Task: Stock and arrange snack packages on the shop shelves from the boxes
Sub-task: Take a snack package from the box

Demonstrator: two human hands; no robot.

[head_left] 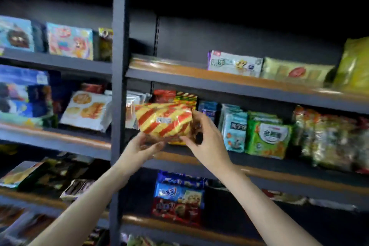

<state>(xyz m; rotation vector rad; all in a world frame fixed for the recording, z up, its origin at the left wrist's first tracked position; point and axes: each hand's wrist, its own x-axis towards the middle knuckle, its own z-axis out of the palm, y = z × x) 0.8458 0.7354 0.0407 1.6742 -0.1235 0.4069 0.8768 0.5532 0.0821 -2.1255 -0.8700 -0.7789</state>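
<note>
We hold one red-and-yellow striped snack pack (164, 121) in both hands, in front of the middle shelf (259, 173) of the right-hand bay, just right of the dark upright post (117, 106).

Left hand (140, 147): under the pack's lower left corner, fingers curled up against its underside, gripping it from below.

Right hand (205, 138): at the pack's right end, thumb and fingers pinching the crimped edge. Both forearms are bare and reach up from the bottom of the view.

Pack position: raised off the shelf board as far as we can tell, long side roughly level, a small white label facing us. A second striped pack (185, 97) stands directly behind it on the same shelf, next to a red pack (163, 94).

Same shelf, to the right: pale blue packs (234, 132), then green packs (267, 138), then clear bags with mixed contents (327, 140) at the far right; these stand in upright rows.

Shelf above: a white-and-purple box (234, 64), a flat yellow-green pack with a red round mark (295, 72), and a large yellow bag (353, 66); the left half of this board is bare.

Shelf below: blue and red packs stacked (178, 199).

Left bay: a white bag printed with biscuits (85, 110) leans on its shelf; colourful boxes (69, 40) stand above it. The frame is motion-blurred, so we cannot read the printed text.
</note>
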